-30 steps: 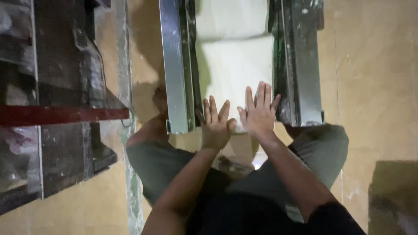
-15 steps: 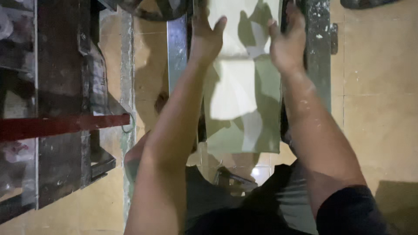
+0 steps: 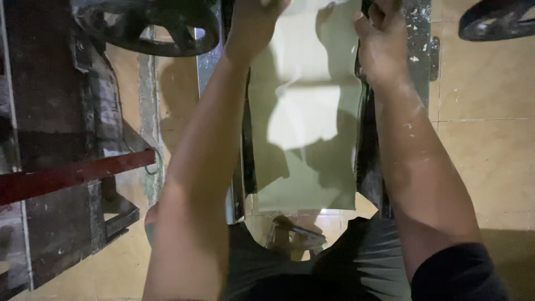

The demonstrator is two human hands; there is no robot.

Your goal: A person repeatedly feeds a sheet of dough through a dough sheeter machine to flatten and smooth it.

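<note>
- Pale dough sheet (image 3: 304,111) is lying along the metal channel (image 3: 419,50), running from between our fingers back toward our lap.
- Our left hand (image 3: 253,19) is resting on its far end, fingers cut off by the frame; grip unclear.
- Our right hand (image 3: 382,39) is curling loosely at the sheet's right edge.
- We are judging that uneven pulling could tear or crease it near the black handwheel (image 3: 147,25).

- Beige tiled floor (image 3: 490,167), speckled with pale spots, dimly lit.
- Dark spoked wheel (image 3: 147,25) at top left, another wheel (image 3: 496,19) top right.
- Red bar (image 3: 72,175) crossing grimy metal frame (image 3: 61,234) on left.
</note>
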